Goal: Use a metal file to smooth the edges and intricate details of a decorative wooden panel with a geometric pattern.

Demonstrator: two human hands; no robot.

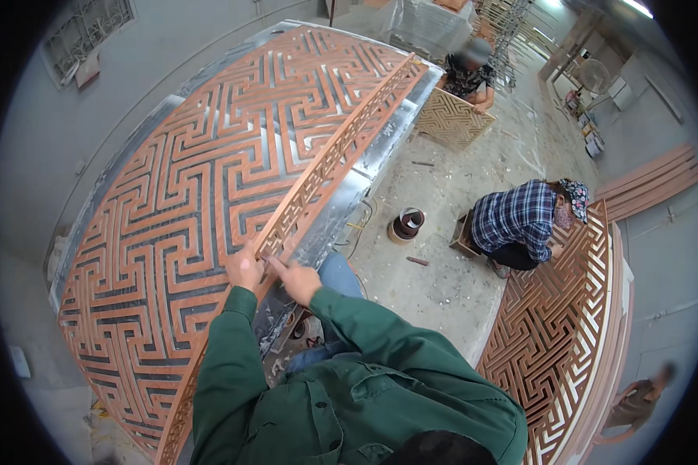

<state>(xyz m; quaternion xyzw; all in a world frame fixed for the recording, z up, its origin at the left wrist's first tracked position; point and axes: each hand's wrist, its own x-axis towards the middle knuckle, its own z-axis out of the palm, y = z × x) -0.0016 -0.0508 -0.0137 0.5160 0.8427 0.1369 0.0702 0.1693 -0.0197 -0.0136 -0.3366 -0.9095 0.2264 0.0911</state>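
A long, narrow reddish-brown wooden fretwork strip (327, 174) lies along the right side of a large wooden lattice panel (186, 194). My left hand (245, 268) is closed on the strip, fingers wrapped over its edge. Just to the right, my right hand (299, 282) is closed with its fingers at the strip, close to my left fingertips. A small dark brown piece shows at its fingertips; its kind is too small to tell. Both forearms come up in green sleeves.
The panel rests on a grey-topped table (351, 194). A bucket (406, 226) stands on the floor to the right. One person in a plaid shirt (512, 221) sits by another lattice panel (547, 325); another person holds a smaller lattice (451, 120) beyond the table. Wooden boards (651, 182) lean at the wall.
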